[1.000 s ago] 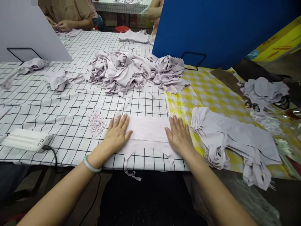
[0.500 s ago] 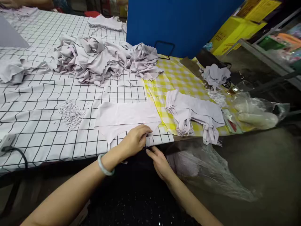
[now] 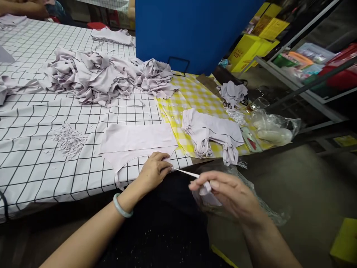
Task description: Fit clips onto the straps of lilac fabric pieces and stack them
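A pale lilac garment piece (image 3: 139,137) lies flat at the table's front edge, one narrow strap hanging at its left. My left hand (image 3: 156,169), with a bangle on the wrist, pinches the garment's right strap by the edge. From there a thin fabric strap (image 3: 186,172) runs taut to my right hand (image 3: 230,191), whose fingers are closed on its other end off the table edge. A bit of folded fabric sticks out between those fingers. To the right rests a stack of finished-looking strapped pieces (image 3: 214,128) in the same cloth.
A large heap of lilac fabric pieces (image 3: 97,76) covers the table's far middle. Small white scraps (image 3: 69,141) lie at left. A blue panel (image 3: 184,33) stands behind. Plastic bags (image 3: 275,128) and a metal rack (image 3: 301,89) are at right. Another person's arm (image 3: 25,10) shows at top left.
My right hand has moved right and up, away from my left hand, drawing the strap out straight. My left hand stays at the garment's edge. The camera view has shifted to the right.
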Action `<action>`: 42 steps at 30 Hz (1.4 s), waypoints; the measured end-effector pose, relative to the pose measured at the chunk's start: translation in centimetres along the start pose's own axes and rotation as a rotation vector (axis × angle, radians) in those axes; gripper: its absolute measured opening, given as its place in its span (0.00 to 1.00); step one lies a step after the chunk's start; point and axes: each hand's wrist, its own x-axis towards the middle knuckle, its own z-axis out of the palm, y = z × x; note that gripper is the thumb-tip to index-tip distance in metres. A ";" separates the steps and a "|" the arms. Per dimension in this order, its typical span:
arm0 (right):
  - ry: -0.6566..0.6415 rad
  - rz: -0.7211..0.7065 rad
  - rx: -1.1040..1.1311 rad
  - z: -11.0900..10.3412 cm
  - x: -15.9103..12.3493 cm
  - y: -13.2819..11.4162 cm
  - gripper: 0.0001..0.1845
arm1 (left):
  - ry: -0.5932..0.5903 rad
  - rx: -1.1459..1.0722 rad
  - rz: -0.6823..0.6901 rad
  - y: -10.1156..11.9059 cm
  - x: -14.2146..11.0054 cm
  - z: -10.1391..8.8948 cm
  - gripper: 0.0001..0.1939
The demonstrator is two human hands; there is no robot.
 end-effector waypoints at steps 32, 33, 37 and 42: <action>0.048 0.101 -0.116 6.2 6.6 2.9 0.17 | 0.000 -0.484 -0.425 2.2 -1.0 -5.2 0.05; 0.081 0.136 -0.053 6.0 7.1 3.2 0.17 | 0.020 -0.371 -0.348 1.3 -0.6 -5.1 0.04; 0.181 0.296 0.242 5.5 10.2 3.1 0.14 | 0.020 0.039 -0.108 -2.7 2.0 -5.1 0.09; 0.249 0.426 0.335 6.2 13.0 2.2 0.06 | -0.028 0.172 -0.072 -5.5 3.5 -4.1 0.10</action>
